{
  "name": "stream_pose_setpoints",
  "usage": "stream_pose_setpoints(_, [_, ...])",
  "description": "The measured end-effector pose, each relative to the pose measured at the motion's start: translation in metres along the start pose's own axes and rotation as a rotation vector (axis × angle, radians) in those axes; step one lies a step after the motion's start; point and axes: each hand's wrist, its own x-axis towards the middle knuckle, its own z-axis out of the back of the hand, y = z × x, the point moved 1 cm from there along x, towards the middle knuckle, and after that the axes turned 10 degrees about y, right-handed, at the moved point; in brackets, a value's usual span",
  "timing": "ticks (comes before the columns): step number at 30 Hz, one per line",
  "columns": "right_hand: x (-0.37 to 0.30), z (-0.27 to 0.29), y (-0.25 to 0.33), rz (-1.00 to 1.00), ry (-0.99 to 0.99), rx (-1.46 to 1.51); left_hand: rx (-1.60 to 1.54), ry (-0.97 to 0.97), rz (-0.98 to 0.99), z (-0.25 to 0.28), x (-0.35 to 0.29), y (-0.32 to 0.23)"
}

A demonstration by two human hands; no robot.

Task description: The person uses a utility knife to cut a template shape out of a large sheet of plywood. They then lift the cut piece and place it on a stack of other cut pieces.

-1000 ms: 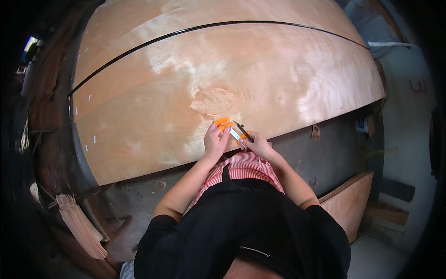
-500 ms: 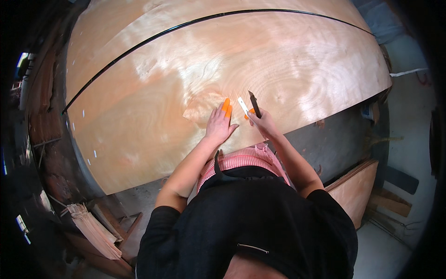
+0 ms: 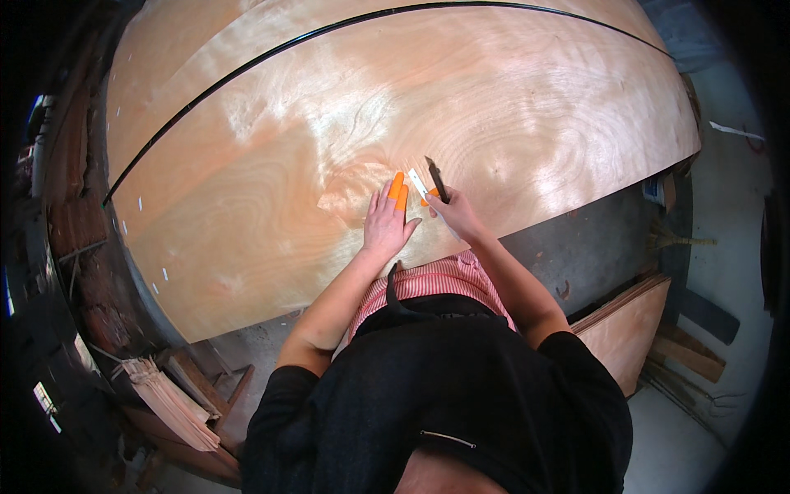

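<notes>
A large, thin sheet of pale wood veneer [image 3: 271, 198] with swirling grain lies in front of me. My left hand [image 3: 387, 226] rests flat on it near the close edge, fingers stretched out, with orange covers on two of them. Just to the right, my right hand [image 3: 462, 217] is closed round a slim dark knife [image 3: 436, 179] whose pointed tip faces away from me. A flat white strip [image 3: 418, 185] sticks out of the same hand, beside the knife and close to the wood. An orange cover shows on a right finger too. Whether the knife tip touches the veneer, I cannot tell.
A long black strip [image 3: 321, 39] runs across the sheet's far part. Small white pieces [image 3: 164, 274] dot its left edge. Bundled veneer [image 3: 173, 403] lies at lower left; stacked wood sheets [image 3: 629, 329] stand at my right, near a broom [image 3: 679, 240] on the floor.
My right hand has moved slightly left with the knife and white strip, closer to my left hand. The left hand stays flat on the veneer. The whole view has shifted a little.
</notes>
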Motion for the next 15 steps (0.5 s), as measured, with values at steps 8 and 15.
stream_pose_setpoints(8, [0.003, -0.007, -0.009, -0.072, -0.010, -0.027, 0.199, 0.118, -0.064, 0.009, 0.008, -0.001])
stream_pose_setpoints(15, [0.003, 0.054, 0.005, -0.112, -0.003, -0.923, 0.299, 0.145, -0.075, 0.010, 0.008, -0.002])
